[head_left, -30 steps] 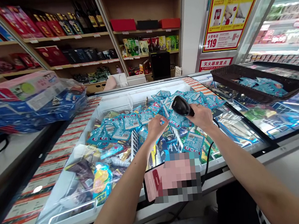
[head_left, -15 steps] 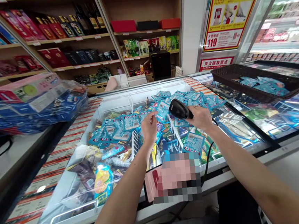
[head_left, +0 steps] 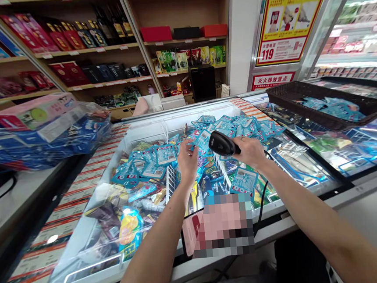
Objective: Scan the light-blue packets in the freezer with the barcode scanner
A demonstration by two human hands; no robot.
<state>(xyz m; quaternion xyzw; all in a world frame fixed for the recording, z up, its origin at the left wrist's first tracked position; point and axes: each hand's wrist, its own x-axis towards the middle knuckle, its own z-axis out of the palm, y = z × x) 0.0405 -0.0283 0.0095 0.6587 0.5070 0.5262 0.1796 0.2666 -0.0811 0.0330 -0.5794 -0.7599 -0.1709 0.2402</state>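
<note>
The right hand [head_left: 249, 150], just right of the frame's centre, has its grip wrapped around the handle of a black barcode scanner [head_left: 221, 144], whose head points left toward the other hand. The left hand [head_left: 187, 159], close beside it at centre, pinches a blue packet [head_left: 201, 141] between thumb and fingertips and holds it up right in front of the scanner head, the 2 nearly touching. Both hands hover over an open chest freezer [head_left: 147, 126] heaped with more blue packets [head_left: 153, 160], with white wire dividers [head_left: 169, 181] standing among them and mixed coloured wrappers lying toward the lower left. A dark cable [head_left: 261, 201] hangs down from the scanner side over the freezer's front edge, next to a blurred-out patch at lower centre. At the right of the frame a dark basket [head_left: 328, 122] sits on the glass lid of the next freezer, with a few blue packets inside it. At the left, a plastic-wrapped stack of boxes [head_left: 42, 128] rests on a bench. Wooden shelves [head_left: 101, 48] of boxed goods and bottles fill the upper left, and a red and yellow poster [head_left: 288, 14] hangs at the upper right.
</note>
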